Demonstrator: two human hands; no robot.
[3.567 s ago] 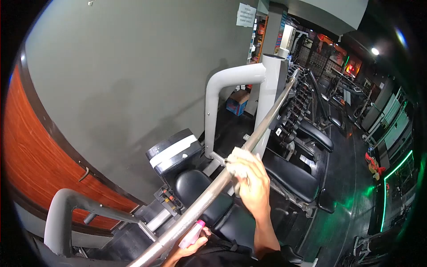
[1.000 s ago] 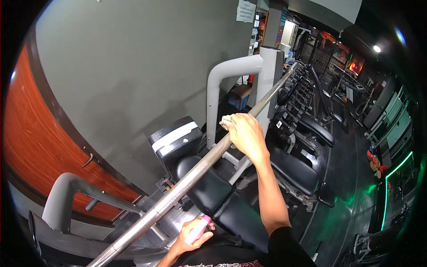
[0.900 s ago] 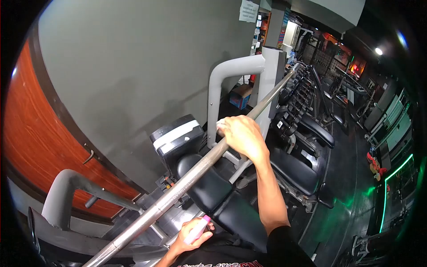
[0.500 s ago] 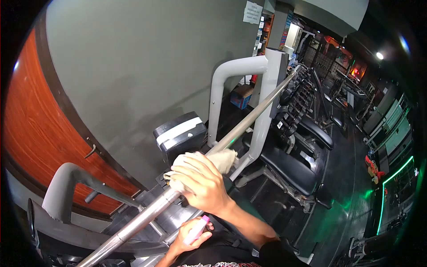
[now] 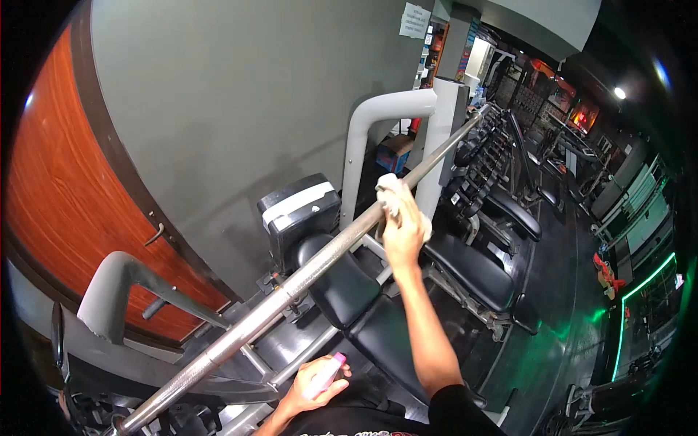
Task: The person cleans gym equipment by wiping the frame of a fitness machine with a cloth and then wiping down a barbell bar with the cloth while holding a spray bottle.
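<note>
My right hand [image 5: 403,232] is wrapped round a pale cloth [image 5: 390,190] and presses it on a long metal barbell bar [image 5: 305,276]. The bar runs diagonally from the lower left to the far upper right. Low in front of my body, my left hand [image 5: 309,389] is closed round a small bottle with a pink top [image 5: 327,374], apart from the bar. My fingers cover part of the bottle.
Grey rack uprights [image 5: 392,105] stand at both ends of a black padded bench [image 5: 385,334]. A grey wall [image 5: 218,87] and a wooden door [image 5: 65,203] are at the left. Dumbbells [image 5: 480,174] and another bench [image 5: 472,276] lie to the right.
My right hand has slid the cloth up along the bar, away from me, and the arm is stretched further. My left hand keeps the bottle in nearly the same place.
</note>
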